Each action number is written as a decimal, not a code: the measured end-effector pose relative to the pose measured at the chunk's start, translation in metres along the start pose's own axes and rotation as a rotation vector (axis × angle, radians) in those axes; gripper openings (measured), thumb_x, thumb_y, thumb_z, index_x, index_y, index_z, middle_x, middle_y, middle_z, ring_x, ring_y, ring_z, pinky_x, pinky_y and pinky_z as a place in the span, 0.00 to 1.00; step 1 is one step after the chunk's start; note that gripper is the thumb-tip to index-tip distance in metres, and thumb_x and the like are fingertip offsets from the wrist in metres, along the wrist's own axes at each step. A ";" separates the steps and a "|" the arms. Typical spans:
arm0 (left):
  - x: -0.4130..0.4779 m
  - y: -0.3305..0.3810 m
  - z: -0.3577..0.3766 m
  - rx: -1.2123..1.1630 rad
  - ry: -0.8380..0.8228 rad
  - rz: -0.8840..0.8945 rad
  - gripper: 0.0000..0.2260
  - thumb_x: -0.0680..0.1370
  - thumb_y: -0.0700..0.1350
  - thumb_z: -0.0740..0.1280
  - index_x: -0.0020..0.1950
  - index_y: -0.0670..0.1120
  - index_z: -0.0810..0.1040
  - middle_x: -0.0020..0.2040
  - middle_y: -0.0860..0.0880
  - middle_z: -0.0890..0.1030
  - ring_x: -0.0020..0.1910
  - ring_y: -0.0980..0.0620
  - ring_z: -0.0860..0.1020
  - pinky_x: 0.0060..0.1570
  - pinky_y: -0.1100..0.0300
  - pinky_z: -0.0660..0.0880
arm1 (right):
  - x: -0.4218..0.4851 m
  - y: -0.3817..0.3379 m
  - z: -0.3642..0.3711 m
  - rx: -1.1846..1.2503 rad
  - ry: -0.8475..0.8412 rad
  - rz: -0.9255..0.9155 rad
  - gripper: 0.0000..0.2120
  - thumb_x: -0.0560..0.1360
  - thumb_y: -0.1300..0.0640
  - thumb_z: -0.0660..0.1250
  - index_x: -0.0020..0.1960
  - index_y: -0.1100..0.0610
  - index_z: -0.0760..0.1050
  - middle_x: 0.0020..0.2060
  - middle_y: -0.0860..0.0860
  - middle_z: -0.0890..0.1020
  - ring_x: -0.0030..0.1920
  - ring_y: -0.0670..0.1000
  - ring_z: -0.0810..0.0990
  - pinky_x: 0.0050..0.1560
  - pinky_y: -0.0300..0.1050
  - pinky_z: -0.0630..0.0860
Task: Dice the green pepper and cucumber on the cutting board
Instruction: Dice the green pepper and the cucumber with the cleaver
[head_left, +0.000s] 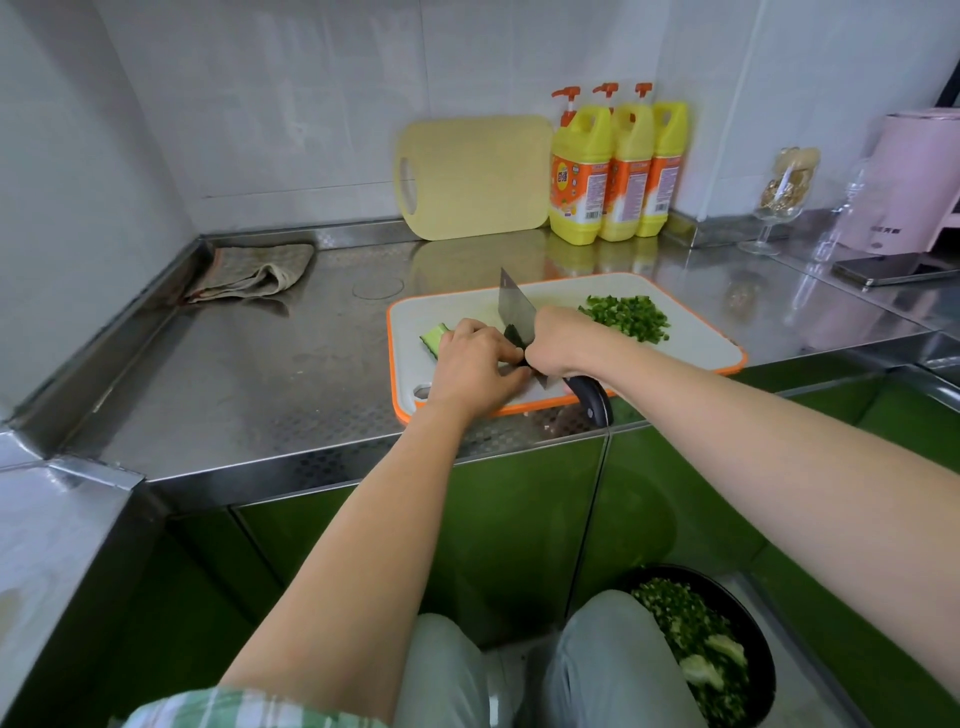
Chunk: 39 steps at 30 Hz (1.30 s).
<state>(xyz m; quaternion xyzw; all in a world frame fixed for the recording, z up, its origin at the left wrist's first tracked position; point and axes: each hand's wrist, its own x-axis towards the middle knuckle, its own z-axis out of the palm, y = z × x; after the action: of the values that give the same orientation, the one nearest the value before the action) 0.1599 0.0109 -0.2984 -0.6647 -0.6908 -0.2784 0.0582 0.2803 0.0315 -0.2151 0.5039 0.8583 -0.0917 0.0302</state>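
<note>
Two grips work on the white cutting board (701, 348) on the steel desk (234, 364). The right grip (558, 338) is curled tight round the knife (517, 306). The left grip (475, 364) bends its fingers down over one cucumber piece (435, 338), whose end shows at its left. One pile of diced green pepper (626, 317) lies at the board's far right. Three yellow bottles (626, 171) stand by the wall.

free: counter (234, 374) L of board (691, 349) | blocked: bottles (613, 171) behind, glass (777, 213) R, rag (249, 271) far-L corner
</note>
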 end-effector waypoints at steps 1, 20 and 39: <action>0.001 0.000 0.000 0.012 -0.009 -0.002 0.10 0.74 0.54 0.69 0.51 0.53 0.85 0.52 0.57 0.82 0.58 0.49 0.67 0.46 0.58 0.53 | 0.001 0.003 0.001 0.071 0.018 0.006 0.08 0.75 0.66 0.60 0.37 0.63 0.68 0.29 0.55 0.70 0.28 0.51 0.67 0.26 0.41 0.63; 0.012 0.009 -0.020 0.116 -0.075 0.093 0.19 0.73 0.47 0.67 0.64 0.52 0.77 0.64 0.52 0.77 0.65 0.47 0.66 0.57 0.56 0.59 | 0.007 0.066 -0.012 0.949 0.244 -0.016 0.06 0.80 0.62 0.57 0.43 0.60 0.66 0.27 0.57 0.70 0.22 0.53 0.70 0.28 0.43 0.69; 0.075 0.025 -0.027 0.666 -0.497 0.480 0.16 0.75 0.52 0.65 0.59 0.47 0.74 0.55 0.45 0.78 0.61 0.45 0.68 0.56 0.54 0.63 | 0.015 0.084 -0.003 1.018 0.235 -0.026 0.10 0.78 0.64 0.55 0.38 0.59 0.65 0.26 0.60 0.70 0.19 0.52 0.68 0.29 0.45 0.69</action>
<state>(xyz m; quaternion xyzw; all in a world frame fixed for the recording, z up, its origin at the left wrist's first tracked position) 0.1672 0.0636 -0.2343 -0.7972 -0.5623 0.1468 0.1635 0.3462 0.0850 -0.2249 0.4511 0.7088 -0.4406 -0.3162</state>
